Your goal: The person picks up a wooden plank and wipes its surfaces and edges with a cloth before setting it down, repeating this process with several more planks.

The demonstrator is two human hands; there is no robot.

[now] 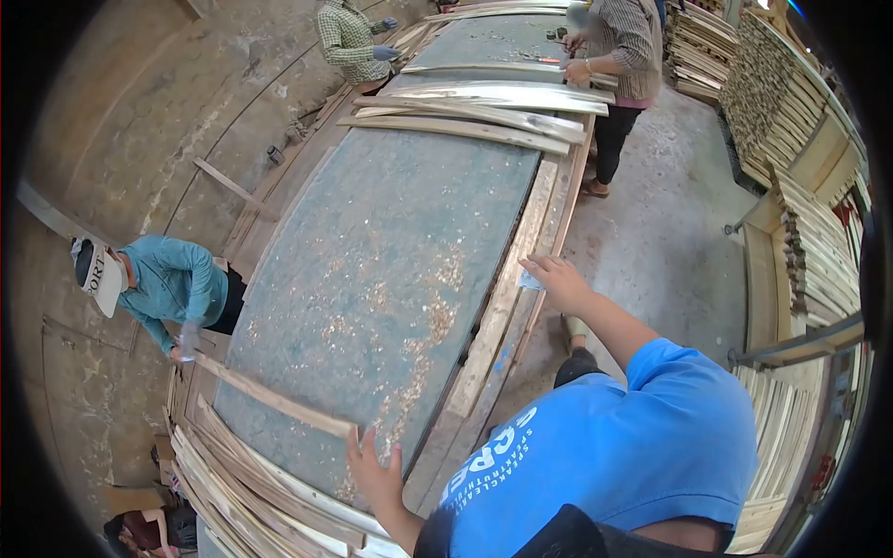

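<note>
Your left hand (pixel 377 470) lies flat with its fingers spread apart, gripping nothing, fingertips right at the near end of a long wooden strip (pixel 279 400). That strip runs left across the near corner of the tabletop (pixel 391 214). Your right hand (pixel 558 284) is out on the edge boards (pixel 502 307) along the right side, fingers stretched open, tips on a small pale scrap (pixel 527 279). Sawdust (pixel 409 325) speckles the surface between your hands. A heap of strips (pixel 242 484) sits near left. A person in a teal shirt (pixel 177 279) crouches at the left, and more bent strips (pixel 484 107) cross the far end.
</note>
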